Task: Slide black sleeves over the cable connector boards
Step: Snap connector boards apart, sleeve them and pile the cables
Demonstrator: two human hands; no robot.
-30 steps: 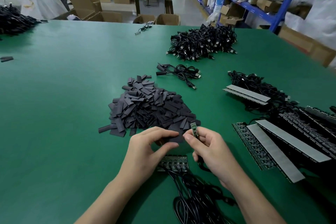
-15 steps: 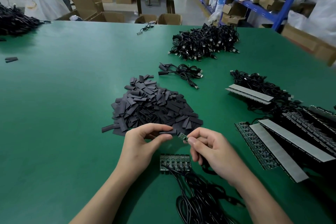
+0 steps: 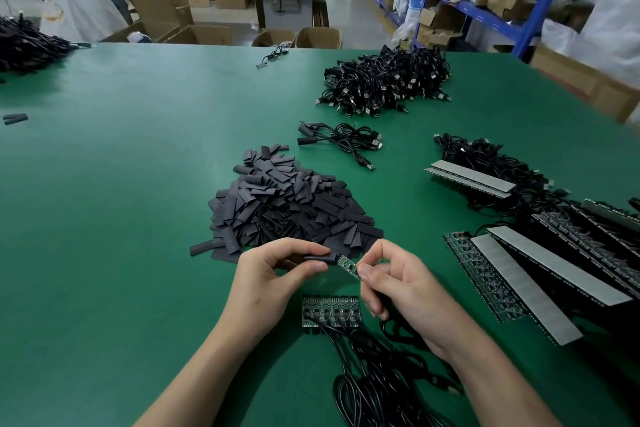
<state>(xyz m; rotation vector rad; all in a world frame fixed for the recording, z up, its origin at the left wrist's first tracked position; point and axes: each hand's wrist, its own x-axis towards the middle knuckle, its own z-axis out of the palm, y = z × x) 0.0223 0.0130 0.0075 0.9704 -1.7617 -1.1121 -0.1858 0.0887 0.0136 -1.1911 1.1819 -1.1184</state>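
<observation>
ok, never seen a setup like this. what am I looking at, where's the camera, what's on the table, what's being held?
There is no machine here, just a person working with two bare hands. The single camera is worn on the head and looks forward and down, so the arms come in from the bottom edge. The left hand pinches one black sleeve. The right hand pinches a small connector board, whose end meets the sleeve's mouth. On the green table lie a pile of sleeves, a row of bare boards with cables attached, a heap of cables and long board panels.
</observation>
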